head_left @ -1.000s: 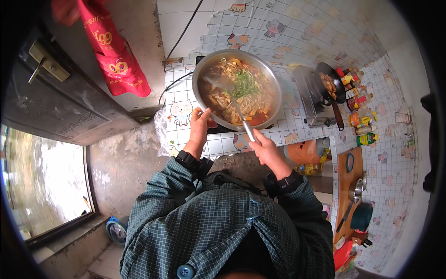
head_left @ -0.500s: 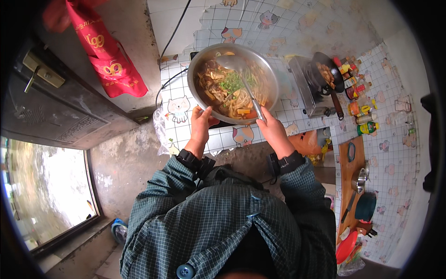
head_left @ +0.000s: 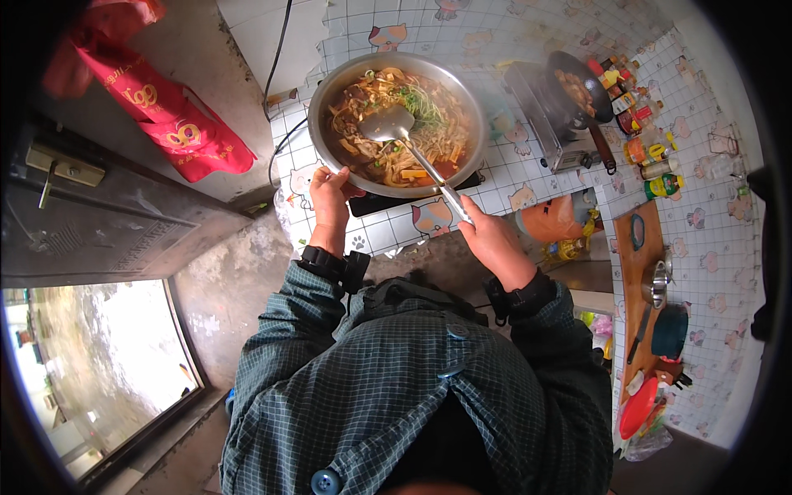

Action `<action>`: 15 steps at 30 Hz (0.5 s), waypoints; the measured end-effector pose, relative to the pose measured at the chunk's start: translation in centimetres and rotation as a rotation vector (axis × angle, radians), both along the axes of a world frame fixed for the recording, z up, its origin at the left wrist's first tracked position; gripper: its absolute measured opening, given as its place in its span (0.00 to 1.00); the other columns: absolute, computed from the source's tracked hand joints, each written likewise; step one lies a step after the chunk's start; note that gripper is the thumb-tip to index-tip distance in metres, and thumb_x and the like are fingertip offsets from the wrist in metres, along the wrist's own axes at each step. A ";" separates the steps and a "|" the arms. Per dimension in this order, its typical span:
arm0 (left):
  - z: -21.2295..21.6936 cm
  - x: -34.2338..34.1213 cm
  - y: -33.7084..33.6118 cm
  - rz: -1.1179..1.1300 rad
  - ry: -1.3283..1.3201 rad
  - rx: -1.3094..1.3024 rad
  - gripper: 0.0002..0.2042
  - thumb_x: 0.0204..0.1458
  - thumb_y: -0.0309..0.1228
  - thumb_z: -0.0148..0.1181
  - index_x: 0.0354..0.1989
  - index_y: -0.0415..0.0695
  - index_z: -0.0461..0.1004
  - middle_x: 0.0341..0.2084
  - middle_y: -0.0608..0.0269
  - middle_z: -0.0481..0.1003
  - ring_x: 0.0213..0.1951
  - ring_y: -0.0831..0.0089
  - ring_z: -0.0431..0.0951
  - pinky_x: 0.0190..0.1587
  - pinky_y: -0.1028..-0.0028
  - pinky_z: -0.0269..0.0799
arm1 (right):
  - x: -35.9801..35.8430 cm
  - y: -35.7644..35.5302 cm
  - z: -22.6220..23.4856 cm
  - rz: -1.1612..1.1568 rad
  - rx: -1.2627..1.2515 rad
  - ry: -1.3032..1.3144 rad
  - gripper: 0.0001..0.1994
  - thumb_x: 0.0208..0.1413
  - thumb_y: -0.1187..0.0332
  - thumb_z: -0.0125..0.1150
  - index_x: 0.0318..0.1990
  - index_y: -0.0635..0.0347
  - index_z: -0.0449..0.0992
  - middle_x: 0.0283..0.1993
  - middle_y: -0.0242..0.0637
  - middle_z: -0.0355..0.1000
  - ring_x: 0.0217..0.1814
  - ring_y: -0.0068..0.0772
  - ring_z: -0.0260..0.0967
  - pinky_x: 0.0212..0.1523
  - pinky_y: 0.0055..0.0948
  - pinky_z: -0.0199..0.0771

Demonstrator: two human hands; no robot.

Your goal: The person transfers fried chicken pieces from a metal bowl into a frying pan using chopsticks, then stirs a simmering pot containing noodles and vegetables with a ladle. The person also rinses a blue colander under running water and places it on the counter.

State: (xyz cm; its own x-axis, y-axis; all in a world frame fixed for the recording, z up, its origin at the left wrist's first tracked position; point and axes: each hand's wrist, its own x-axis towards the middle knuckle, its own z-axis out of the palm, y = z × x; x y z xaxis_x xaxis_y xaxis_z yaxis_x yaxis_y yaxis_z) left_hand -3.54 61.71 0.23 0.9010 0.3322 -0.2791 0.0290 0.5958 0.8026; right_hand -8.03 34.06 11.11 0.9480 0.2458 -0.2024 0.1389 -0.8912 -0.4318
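Note:
A wide steel basin (head_left: pixel 318 122) full of noodle stew (head_left: pixel 450 136), with brown strips, orange pieces and chopped greens in it, sits on a black cooktop (head_left: pixel 373 203). My left hand (head_left: pixel 332 203) grips the near-left rim, thumb on top and fingers curled beneath. In my right hand (head_left: pixel 497 247), at the basin's near-right side, is the handle of a large metal cooking spoon (head_left: pixel 389 124). Its broad head rests on the food left of the middle, and its shaft crosses the near rim.
Right of the basin, a portable gas stove (head_left: pixel 540 115) holds a black wok (head_left: pixel 598 103) with browned food. Several sauce bottles (head_left: pixel 639 153) stand beyond it. Farther right lies a wooden board (head_left: pixel 639 280) with a knife (head_left: pixel 638 334) and steel bowl (head_left: pixel 657 285). A red apron (head_left: pixel 177 124) hangs at left.
The spoon's head has moved from the basin's far side toward me and slightly left, baring the far greens. My right hand has drawn nearer my body. My left hand keeps the rim.

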 end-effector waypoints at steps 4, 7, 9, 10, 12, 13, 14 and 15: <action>0.2 0.0 0.6 -0.019 -0.006 0.026 0.04 0.51 0.24 0.54 0.30 0.42 0.65 0.19 0.58 0.73 0.15 0.68 0.73 0.20 0.72 0.74 | -0.1 -0.9 0.8 0.025 0.096 -0.108 0.24 0.54 0.64 0.53 0.60 0.54 0.62 0.27 0.48 0.72 0.30 0.50 0.71 0.30 0.43 0.69; 0.6 -0.1 0.6 -0.009 0.006 0.009 0.04 0.52 0.24 0.54 0.30 0.42 0.65 0.19 0.59 0.73 0.15 0.69 0.73 0.21 0.71 0.74 | -0.7 -1.5 1.5 0.017 0.063 -0.088 0.24 0.53 0.65 0.54 0.60 0.54 0.62 0.26 0.48 0.72 0.28 0.50 0.70 0.29 0.43 0.69; 0.5 -0.1 0.5 -0.009 0.004 0.000 0.04 0.52 0.25 0.54 0.30 0.43 0.65 0.20 0.59 0.73 0.16 0.69 0.73 0.21 0.71 0.74 | -0.7 -1.5 1.4 0.010 0.007 -0.045 0.24 0.53 0.65 0.54 0.59 0.54 0.62 0.26 0.48 0.72 0.28 0.50 0.70 0.29 0.43 0.68; 0.2 -0.1 0.6 -0.014 -0.002 -0.002 0.04 0.52 0.25 0.54 0.31 0.43 0.65 0.20 0.59 0.73 0.16 0.69 0.73 0.21 0.71 0.74 | -0.7 -1.5 1.1 0.023 -0.027 -0.065 0.24 0.53 0.65 0.54 0.59 0.54 0.62 0.26 0.48 0.72 0.28 0.51 0.70 0.29 0.43 0.68; -0.1 0.1 0.5 -0.019 -0.008 -0.006 0.04 0.52 0.24 0.54 0.32 0.43 0.64 0.20 0.60 0.73 0.16 0.69 0.73 0.21 0.71 0.74 | -0.6 -1.5 0.6 0.047 -0.094 -0.105 0.24 0.53 0.65 0.54 0.59 0.53 0.63 0.26 0.48 0.72 0.29 0.51 0.70 0.29 0.43 0.68; -0.1 0.1 0.5 -0.015 -0.008 -0.007 0.04 0.52 0.24 0.54 0.32 0.43 0.64 0.20 0.60 0.73 0.16 0.69 0.73 0.21 0.72 0.74 | -0.6 -1.5 0.7 0.033 -0.053 -0.093 0.24 0.54 0.64 0.54 0.59 0.53 0.63 0.26 0.48 0.72 0.29 0.51 0.70 0.29 0.43 0.68; -0.2 0.1 0.6 -0.011 -0.008 -0.009 0.04 0.52 0.24 0.54 0.32 0.44 0.64 0.19 0.60 0.73 0.16 0.69 0.73 0.21 0.72 0.74 | -0.6 -1.7 1.1 0.019 -0.012 -0.082 0.24 0.54 0.64 0.54 0.59 0.53 0.63 0.26 0.48 0.72 0.29 0.51 0.70 0.30 0.43 0.69; -0.4 0.0 0.7 -0.012 -0.006 0.012 0.04 0.53 0.25 0.53 0.34 0.43 0.65 0.21 0.59 0.73 0.17 0.70 0.74 0.22 0.72 0.74 | -0.5 -1.7 1.5 0.005 0.030 -0.070 0.24 0.54 0.64 0.54 0.60 0.52 0.63 0.26 0.48 0.72 0.29 0.51 0.70 0.30 0.43 0.69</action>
State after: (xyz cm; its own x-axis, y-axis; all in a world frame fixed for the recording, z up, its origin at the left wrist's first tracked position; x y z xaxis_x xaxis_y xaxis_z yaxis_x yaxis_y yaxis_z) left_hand -3.56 62.43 -0.14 0.9067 0.3242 -0.2699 0.0315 0.5861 0.8096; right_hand -8.58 32.33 12.59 0.9584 0.2551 -0.1281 0.1739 -0.8775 -0.4470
